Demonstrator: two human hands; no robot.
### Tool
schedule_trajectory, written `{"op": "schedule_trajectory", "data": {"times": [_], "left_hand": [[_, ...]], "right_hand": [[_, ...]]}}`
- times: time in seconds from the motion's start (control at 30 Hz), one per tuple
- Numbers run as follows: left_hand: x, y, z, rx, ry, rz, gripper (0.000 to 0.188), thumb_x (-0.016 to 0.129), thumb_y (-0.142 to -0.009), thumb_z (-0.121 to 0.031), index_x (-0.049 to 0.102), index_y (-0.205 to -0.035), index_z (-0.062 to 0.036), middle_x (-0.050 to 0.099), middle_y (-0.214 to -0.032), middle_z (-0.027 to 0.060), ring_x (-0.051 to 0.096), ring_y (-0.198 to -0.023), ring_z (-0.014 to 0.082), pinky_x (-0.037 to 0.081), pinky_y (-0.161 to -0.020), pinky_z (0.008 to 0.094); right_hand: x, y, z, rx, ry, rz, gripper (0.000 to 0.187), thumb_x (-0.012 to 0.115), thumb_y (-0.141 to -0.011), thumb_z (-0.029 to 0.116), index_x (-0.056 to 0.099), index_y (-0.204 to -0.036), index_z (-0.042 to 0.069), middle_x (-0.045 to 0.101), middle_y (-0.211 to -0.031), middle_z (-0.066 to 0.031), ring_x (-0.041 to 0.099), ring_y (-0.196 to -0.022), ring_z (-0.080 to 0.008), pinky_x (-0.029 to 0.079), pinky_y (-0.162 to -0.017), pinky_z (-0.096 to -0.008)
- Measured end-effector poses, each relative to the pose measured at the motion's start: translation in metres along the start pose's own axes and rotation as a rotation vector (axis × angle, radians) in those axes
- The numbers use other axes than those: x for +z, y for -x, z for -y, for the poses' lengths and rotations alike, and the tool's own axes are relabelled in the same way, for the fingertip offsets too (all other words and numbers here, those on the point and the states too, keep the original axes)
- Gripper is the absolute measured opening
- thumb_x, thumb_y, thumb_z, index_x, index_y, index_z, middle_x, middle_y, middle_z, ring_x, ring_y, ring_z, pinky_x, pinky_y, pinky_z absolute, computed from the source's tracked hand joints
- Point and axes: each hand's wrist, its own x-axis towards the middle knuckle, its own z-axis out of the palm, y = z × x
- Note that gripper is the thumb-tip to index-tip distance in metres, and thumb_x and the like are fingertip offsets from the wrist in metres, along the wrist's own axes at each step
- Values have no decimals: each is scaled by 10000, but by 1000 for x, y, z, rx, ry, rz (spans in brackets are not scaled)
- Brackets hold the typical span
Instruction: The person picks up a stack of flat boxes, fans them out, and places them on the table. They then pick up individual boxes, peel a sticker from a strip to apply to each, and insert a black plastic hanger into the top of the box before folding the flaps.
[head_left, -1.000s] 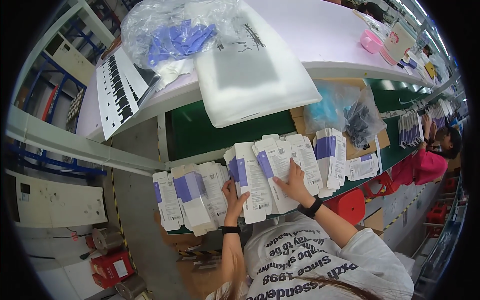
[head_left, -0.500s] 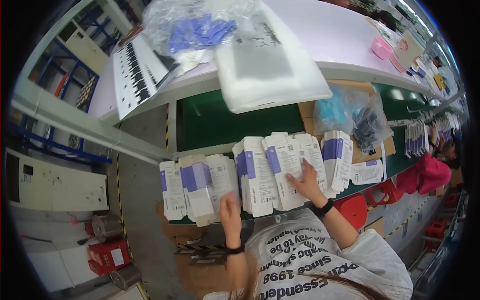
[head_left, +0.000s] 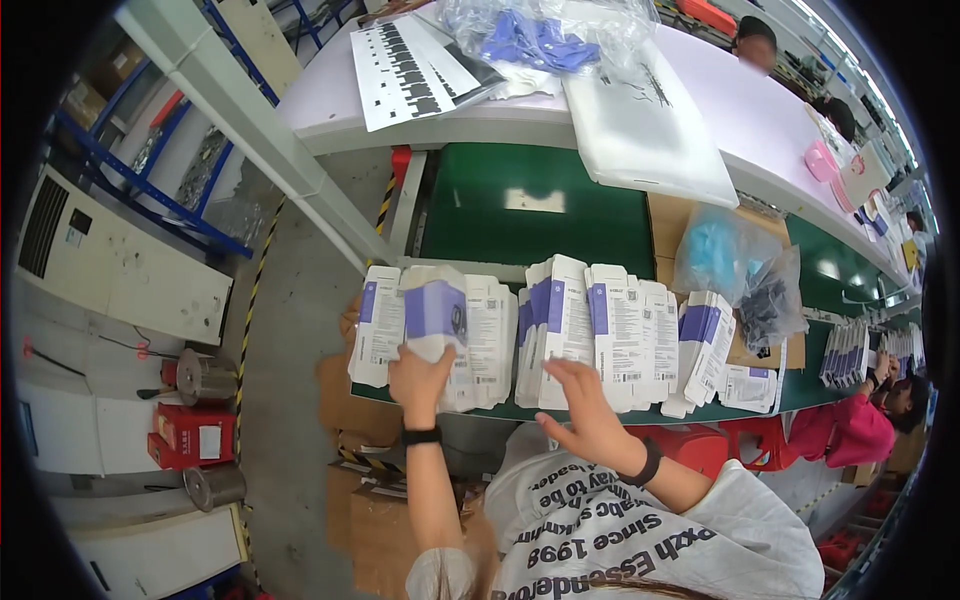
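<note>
Head view: along the near edge of the flat green worktop (head_left: 480, 225), flat white-and-purple cardboard cartons (head_left: 617, 335) lie grouped (layout looks advanced; the remainder cannot be told). At its left end, the left hand (head_left: 420, 382) pinches a blurred carton (head_left: 434, 308); mid-edge, the right hand (head_left: 590, 420) has a spread grip.

Cartons (head_left: 617, 345) block the way to the green surface (head_left: 535, 235), except overhead.
</note>
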Motion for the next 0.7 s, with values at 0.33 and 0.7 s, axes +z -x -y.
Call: {"op": "schedule_trajectory", "data": {"times": [0.33, 0.7], "left_hand": [[-64, 190, 14, -26, 1403, 235, 526, 656, -885, -184, 411, -1308, 11, 560, -1151, 112, 544, -1038, 169, 427, -930, 312], [-13, 280, 0, -253, 1346, 358, 487, 614, -918, -213, 440, -1297, 39, 588, -1120, 108, 565, -974, 144, 460, -848, 280]], "right_hand": [[-9, -3, 46, -343, -41, 60, 516, 737, -806, 80, 587, -1299, 76, 446, -1413, -156, 466, -1285, -346, 475, -1002, -396], [-21, 69, 31, -273, 88, 250, 262, 750, -755, 107, 627, -984, 80, 634, -938, -57, 596, -894, -254, 516, -765, -349]]}}
